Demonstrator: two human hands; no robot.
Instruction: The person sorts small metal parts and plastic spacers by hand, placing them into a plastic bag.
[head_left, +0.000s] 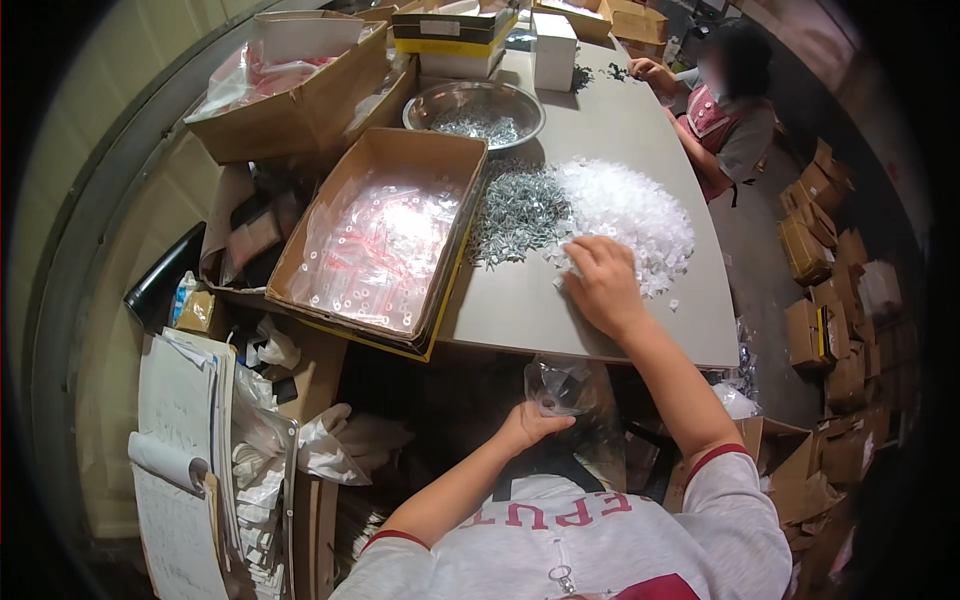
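My left hand is closed on a small clear plastic bag, held just below the table's front edge. My right hand reaches over the table with its fingers bent down at the near left edge of a heap of small white plastic pieces. What its fingertips hold, if anything, is hidden. Left of that heap, and touching it, lies a pile of grey metal screws. A shallow cardboard box beside the screws holds many flat clear bags with red marks and small pale rings.
A metal bowl with more metal parts stands behind the piles. Larger cardboard boxes crowd the left. Papers hang at lower left. Another person works at the far right side. Cartons line the floor at right.
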